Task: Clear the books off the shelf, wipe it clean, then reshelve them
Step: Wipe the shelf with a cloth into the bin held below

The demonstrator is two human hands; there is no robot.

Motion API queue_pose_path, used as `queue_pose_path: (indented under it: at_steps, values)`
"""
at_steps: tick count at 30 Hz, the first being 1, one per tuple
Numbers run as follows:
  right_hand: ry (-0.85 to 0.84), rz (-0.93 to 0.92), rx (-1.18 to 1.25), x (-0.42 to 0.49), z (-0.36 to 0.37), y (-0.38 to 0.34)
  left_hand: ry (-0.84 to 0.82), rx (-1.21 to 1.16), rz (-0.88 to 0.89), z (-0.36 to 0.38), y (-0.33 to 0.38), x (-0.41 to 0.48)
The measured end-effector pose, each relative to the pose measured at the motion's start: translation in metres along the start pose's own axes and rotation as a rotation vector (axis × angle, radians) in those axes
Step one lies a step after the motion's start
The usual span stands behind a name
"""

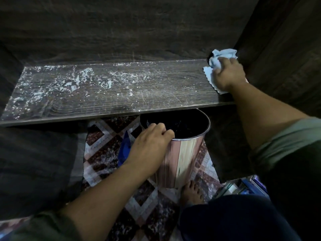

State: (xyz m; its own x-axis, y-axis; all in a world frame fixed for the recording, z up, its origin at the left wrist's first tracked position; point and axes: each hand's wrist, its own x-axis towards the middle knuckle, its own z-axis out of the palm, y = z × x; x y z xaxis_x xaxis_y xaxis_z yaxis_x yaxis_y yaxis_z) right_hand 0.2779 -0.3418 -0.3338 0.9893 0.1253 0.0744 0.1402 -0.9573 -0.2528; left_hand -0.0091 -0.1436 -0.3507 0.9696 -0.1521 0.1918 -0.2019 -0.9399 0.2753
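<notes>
Head view: I'm looking down at the shelf [121, 94], and it's standing bare of books. White dust [83, 75] is lying thick over its left half and speckling the back edge.

The right hand [227, 73] is pressing a bunched light-blue cloth [220, 54] into the shelf's far right corner. Its fingers are curling down over the wad and gripping it, and a flap is trailing toward the front edge.

The left hand [149, 146] is holding a metal bin [184, 153] just under the shelf's front edge, right of the middle, with the fingers hooking over the rim. I can't tell where the thumb is sitting. The bin's far rim is tucking beneath the edge.

The books [243, 186] are lying on the patterned floor [104, 148] at lower right, partly hidden. A bare foot [191, 190] is resting by the bin's base.

I'm reading this as the wiping step, barely under way, since the clearing looks done and most of the dust is sitting untouched. The next move is calling for a sweep out of that right corner, dragging the crumbs to the front edge above the bin's mouth. The bin needs shifting to wherever the cloth arrives, or the dust is going on the floor.
</notes>
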Motion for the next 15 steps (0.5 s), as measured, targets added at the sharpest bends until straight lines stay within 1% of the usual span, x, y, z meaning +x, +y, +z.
queue_pose_path:
  at_steps: [3,5,6,7,9,10,11,12,13,14,15]
  values:
    - [0.111,-0.096,0.133,-0.027,-0.003,-0.019,0.002,0.001,-0.001,0.001,0.0,0.001]
    - [0.133,-0.207,0.243,-0.05,0.003,-0.035,-0.01,0.0,-0.004,0.001,0.002,0.001]
    - [0.127,-0.233,0.292,-0.057,0.007,-0.04,-0.021,-0.001,-0.004,0.001,0.003,0.001]
    - [0.142,-0.222,0.34,-0.06,0.01,-0.044,-0.025,-0.001,-0.001,0.001,0.003,0.001]
    - [0.267,-0.116,0.373,-0.054,0.005,-0.045,-0.016,0.002,0.007,0.0,0.004,0.001]
    - [0.342,-0.052,0.301,-0.046,-0.001,-0.042,-0.01,0.004,0.009,0.001,0.003,0.001]
    - [0.37,0.006,0.164,-0.036,-0.007,-0.034,-0.004,0.006,0.009,0.001,0.002,0.0]
    - [0.321,0.039,0.008,-0.027,-0.011,-0.024,0.0,0.007,0.01,0.002,0.001,0.0]
    - [0.216,0.046,-0.115,-0.019,-0.011,-0.015,0.003,0.006,0.013,0.002,0.0,0.0]
    - [0.1,0.038,-0.187,-0.012,-0.009,-0.007,0.004,0.003,0.015,0.003,-0.001,-0.001]
    - [0.003,0.026,-0.211,-0.008,-0.008,-0.002,0.005,0.001,0.017,0.003,-0.001,-0.001]
